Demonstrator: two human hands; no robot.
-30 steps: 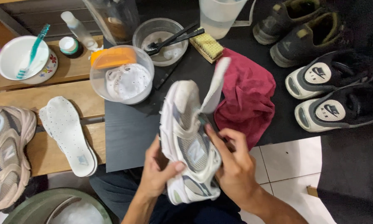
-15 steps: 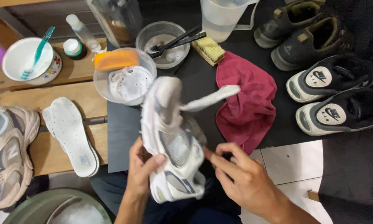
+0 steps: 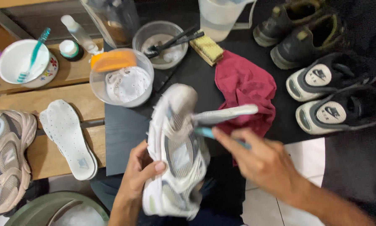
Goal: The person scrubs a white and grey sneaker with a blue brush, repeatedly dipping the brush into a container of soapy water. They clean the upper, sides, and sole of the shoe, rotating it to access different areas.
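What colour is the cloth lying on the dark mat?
Dark red, a crumpled cloth, seen clearly in the head view.

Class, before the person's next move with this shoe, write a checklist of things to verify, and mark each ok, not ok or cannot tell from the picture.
1. Left hand grips the white sneaker firmly: ok.
2. Right hand holds the insole being pulled out: cannot tell, blurred.
3. Insole clear of the shoe: not ok, one end sits inside.
4. Soapy bowl upright, within the mat area: ok.
5. Red cloth lies beside the shoe: ok.
6. Other insole set aside on the wooden slats: ok.
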